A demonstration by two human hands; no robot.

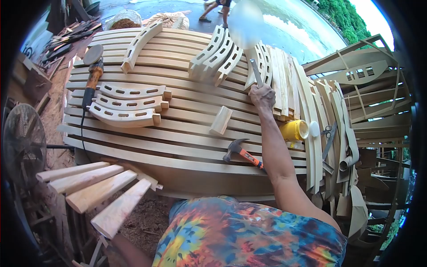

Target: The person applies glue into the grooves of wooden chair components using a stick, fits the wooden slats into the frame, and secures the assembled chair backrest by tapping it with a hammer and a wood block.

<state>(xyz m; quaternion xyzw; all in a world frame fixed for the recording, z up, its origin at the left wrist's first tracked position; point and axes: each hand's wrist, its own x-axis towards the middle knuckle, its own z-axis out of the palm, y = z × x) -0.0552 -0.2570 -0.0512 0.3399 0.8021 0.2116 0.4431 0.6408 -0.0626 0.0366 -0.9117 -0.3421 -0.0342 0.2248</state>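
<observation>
My right hand (pixel 263 95) is closed around a flat, chisel-like metal tool (pixel 256 72), which points up and away beside curved slotted wooden pieces (pixel 266 62). Of my left arm only a dark forearm shows at the lower left; the hand is hidden behind or below a fan of several pale wooden pieces (pixel 121 209). A claw hammer (pixel 242 153) with an orange and black handle lies on the slatted wooden surface (pixel 178 129), left of my right forearm. Farther up the slats is a small wooden block (pixel 221 120).
An angle grinder (pixel 94 78) and curved slotted pieces (pixel 129 104) lie at the left, near a fan (pixel 24 142). Right of my arm are a yellow container (pixel 294 130), scissors (pixel 328 132) and stacked strips. A person's legs (pixel 218 10) show beyond the slats.
</observation>
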